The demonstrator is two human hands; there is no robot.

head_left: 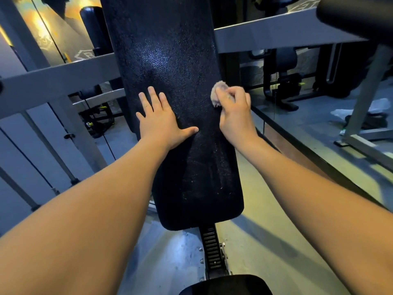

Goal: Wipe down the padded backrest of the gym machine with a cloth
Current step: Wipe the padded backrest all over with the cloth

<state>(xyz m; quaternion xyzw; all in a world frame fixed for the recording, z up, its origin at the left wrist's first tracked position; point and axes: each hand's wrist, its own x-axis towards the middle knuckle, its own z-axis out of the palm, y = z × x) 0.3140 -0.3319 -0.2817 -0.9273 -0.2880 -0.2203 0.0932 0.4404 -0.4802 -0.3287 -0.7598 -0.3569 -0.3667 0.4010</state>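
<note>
The long black padded backrest [170, 60] runs up the middle of the view, textured and shiny, with faint streaks lower down. My left hand [161, 120] lies flat on its left half, fingers spread, holding nothing. My right hand [236, 111] is closed around a small bunched pinkish cloth [218, 92], pressed against the backrest's right edge at mid height. Most of the cloth is hidden inside my fist.
A grey steel crossbar [276, 33] passes behind the backrest, with a grey frame post [365, 88] at right. The black seat pad [225, 285] and notched adjuster rail [210, 250] sit below. Other black gym equipment [282, 81] stands on the floor at the far right.
</note>
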